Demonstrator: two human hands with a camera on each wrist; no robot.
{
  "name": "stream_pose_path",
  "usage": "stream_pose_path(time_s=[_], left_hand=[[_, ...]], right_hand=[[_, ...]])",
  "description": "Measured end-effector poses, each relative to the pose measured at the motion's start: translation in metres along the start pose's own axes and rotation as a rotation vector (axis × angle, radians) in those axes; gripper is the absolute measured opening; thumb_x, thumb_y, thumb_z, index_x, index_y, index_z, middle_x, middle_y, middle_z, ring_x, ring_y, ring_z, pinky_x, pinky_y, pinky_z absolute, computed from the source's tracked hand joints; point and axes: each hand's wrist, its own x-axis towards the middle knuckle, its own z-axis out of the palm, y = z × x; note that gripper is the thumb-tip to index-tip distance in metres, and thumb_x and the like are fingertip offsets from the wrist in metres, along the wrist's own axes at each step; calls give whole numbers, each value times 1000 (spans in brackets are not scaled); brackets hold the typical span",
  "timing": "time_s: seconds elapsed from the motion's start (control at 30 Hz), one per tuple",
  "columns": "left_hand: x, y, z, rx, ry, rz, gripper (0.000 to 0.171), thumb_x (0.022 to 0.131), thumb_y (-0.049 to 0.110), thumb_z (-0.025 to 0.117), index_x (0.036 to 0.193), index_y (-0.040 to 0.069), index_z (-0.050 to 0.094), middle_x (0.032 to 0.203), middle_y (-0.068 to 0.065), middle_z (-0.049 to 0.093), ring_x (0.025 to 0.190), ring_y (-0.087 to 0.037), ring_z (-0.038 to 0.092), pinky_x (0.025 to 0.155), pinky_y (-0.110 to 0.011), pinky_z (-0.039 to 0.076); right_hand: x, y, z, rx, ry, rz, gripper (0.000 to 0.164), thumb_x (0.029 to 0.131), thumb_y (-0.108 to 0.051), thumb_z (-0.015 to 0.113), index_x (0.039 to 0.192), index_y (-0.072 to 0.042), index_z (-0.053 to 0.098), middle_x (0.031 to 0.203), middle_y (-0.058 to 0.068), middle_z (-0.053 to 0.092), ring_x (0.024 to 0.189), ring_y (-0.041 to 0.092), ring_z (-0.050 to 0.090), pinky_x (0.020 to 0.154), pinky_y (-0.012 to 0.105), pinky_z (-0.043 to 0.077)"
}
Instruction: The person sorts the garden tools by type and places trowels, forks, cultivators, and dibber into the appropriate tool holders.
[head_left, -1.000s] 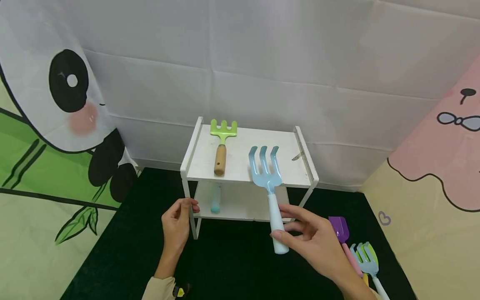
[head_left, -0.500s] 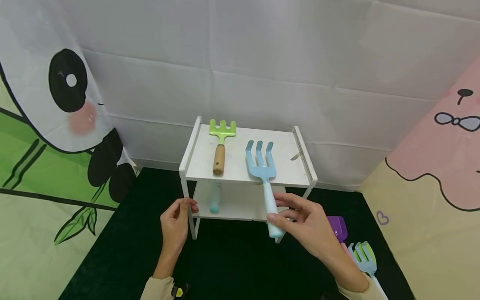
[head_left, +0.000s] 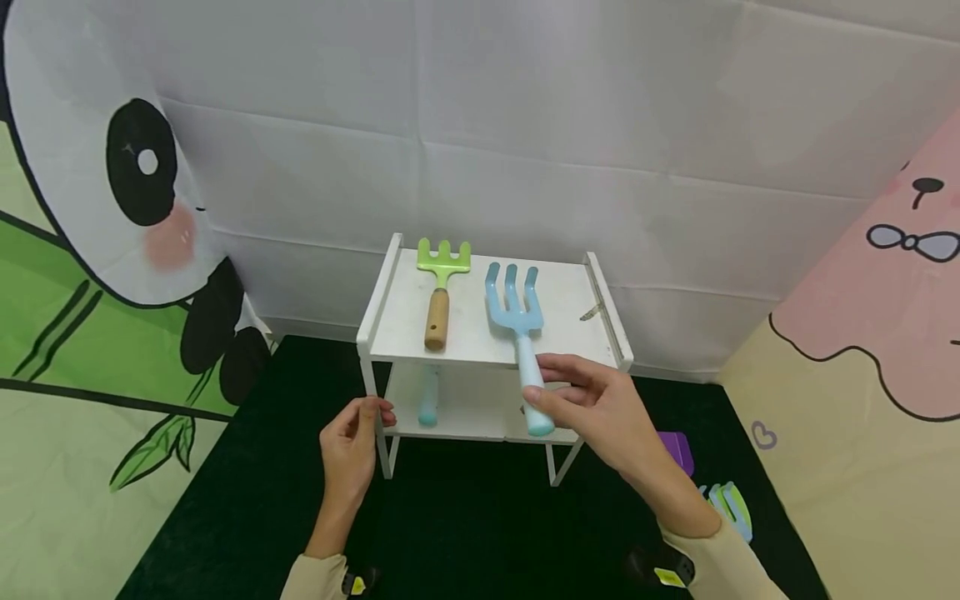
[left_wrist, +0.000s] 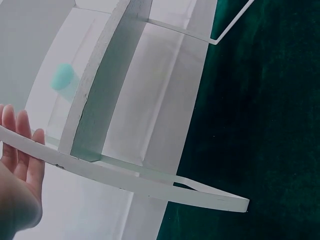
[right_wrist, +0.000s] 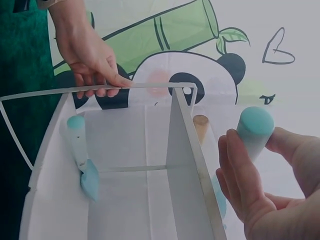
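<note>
My right hand point(head_left: 600, 408) pinches the pale blue handle of a toy garden fork point(head_left: 516, 318) between thumb and fingers. Its three prongs point away over the top board of a white two-tier shelf point(head_left: 566, 296), and the handle extends past the front edge. On that board, to the left, lies a green hand rake point(head_left: 437, 317) with a wooden handle. My left hand point(head_left: 351, 446) grips the shelf's left leg; in the right wrist view its thumb and fingers point(right_wrist: 102, 91) wrap the white bar. A light blue trowel point(right_wrist: 90, 180) lies on the lower board.
Right of the shelf, on the dark green floor, lie a purple-headed tool point(head_left: 677, 452) and a blue fork over a green piece point(head_left: 733, 510), partly hidden by the right arm. A white cloth wall point(head_left: 525, 200) stands close behind the shelf.
My right hand has carried the blue fork forward and slightly left, from in front of the shelf to over its top board. The left hand keeps its place on the leg.
</note>
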Motion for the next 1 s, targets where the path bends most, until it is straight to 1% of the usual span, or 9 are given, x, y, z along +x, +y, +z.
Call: stream_pose_path(time_s=[0.13,0.2,0.37,0.6,0.73,0.87,1.0], left_hand=[[-1,1,1,16,10,-6,26,108,0,48,95,-10,68,90,-23,69,77,-10,66,80,-17,54],[-1,1,1,14,6,-7,26,108,0,48,95,-10,68,90,-24,69,77,-11,66,80,-17,54],[0,0,0,-12,-10,2,27,109,6,50,95,-6,70,90,-18,70,78,-11,67,81,-18,55],[0,-1,-1,-18,-20,20,29,109,9,50,95,-6,70,90,-18,70,78,-13,68,81,-19,55],[0,-1,-2,-12,-16,20,29,109,9,50,95,-6,70,87,-15,71,78,-12,68,81,-19,55],[0,-1,-1,-11,-14,13,29,109,9,50,94,-6,70,86,-9,71,78,-12,68,81,-19,55],[-1,-1,0,-12,-10,10,28,109,7,50,95,-5,71,87,-10,71,78,-11,68,81,-18,55]], right_hand=[[7,-4,-1,0,7,27,48,96,-19,74,139,-2,59,127,19,66,104,20,74,85,33,60],[11,-5,-2,-11,14,43,48,97,-20,74,139,-3,60,128,18,66,104,21,74,84,32,61],[20,-7,-5,-64,24,82,50,97,-26,74,140,-4,59,129,17,66,106,23,72,83,31,60],[34,-14,-8,-88,50,117,52,95,-33,76,138,-6,62,131,15,65,108,25,71,83,36,61],[42,-17,-7,-95,44,134,53,95,-32,76,137,-3,62,131,16,66,107,26,72,84,39,61],[50,-19,-7,-117,32,147,53,96,-31,74,137,-1,61,130,16,66,106,26,72,84,39,61],[55,-19,-8,-158,24,147,53,97,-31,73,139,0,59,133,18,65,107,28,72,84,38,61]])
